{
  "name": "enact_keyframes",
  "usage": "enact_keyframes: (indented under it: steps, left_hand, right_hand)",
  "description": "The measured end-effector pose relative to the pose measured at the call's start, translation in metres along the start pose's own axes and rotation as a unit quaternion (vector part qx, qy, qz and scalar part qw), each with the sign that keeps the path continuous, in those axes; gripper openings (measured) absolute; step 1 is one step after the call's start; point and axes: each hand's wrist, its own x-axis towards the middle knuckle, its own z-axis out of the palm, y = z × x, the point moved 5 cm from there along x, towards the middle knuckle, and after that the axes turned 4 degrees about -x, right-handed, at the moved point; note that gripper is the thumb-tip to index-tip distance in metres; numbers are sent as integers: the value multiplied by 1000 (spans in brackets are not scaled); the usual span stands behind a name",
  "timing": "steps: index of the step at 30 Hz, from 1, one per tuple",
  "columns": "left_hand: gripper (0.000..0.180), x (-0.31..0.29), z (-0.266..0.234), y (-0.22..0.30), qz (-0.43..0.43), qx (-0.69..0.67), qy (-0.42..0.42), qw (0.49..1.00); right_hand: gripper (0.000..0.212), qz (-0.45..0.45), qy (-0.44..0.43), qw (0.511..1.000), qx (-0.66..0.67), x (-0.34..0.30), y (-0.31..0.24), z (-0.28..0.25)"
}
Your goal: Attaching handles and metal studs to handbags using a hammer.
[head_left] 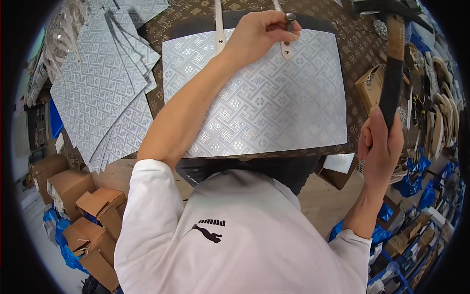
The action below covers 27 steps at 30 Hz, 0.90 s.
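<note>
A silver-white patterned sheet (264, 108) lies on the table in front of me, with a dark panel (188, 28) showing beyond its far edge. Two pale straps overlap that edge: the left strap (220, 36) has a dark stud near its tip, and the right strap (287, 52) also shows one. My left hand (257, 35) pinches a short metal punch (290, 20) upright over the right strap; the fingers hide part of its shaft. Raised at the right, my right hand (382, 147) is closed round the dark grip of a hammer (394, 63), its head up at the top edge.
Loose patterned sheets (98, 93) are fanned out on the table's left. To the right stand a small wooden box (370, 87) and a heap of pale curved pieces (443, 108). Cardboard boxes (100, 206) sit on the floor at left, blue plastic bags (416, 171) at right.
</note>
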Motion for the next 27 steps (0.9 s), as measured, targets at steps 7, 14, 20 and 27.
enact_keyframes:
  steps: [7, 14, 20, 27]
  left_hand:
    - [21, -9, 13, -2, -55, 2, -37, 998]
    - [20, -8, 17, 6, -64, 39, -37, 997]
    - [18, -11, 18, 4, -58, 3, -55, 997]
    - [42, -36, -57, 29, -196, -71, 118, 971]
  right_hand:
    - [16, 27, 31, 999, -8, -11, 7, -4]
    - [16, -263, 22, 964, 26, -7, -23, -20]
    - [16, -24, -41, 993, -111, 5, 18, 5]
    - [17, 48, 14, 991, 125, -13, 57, -9]
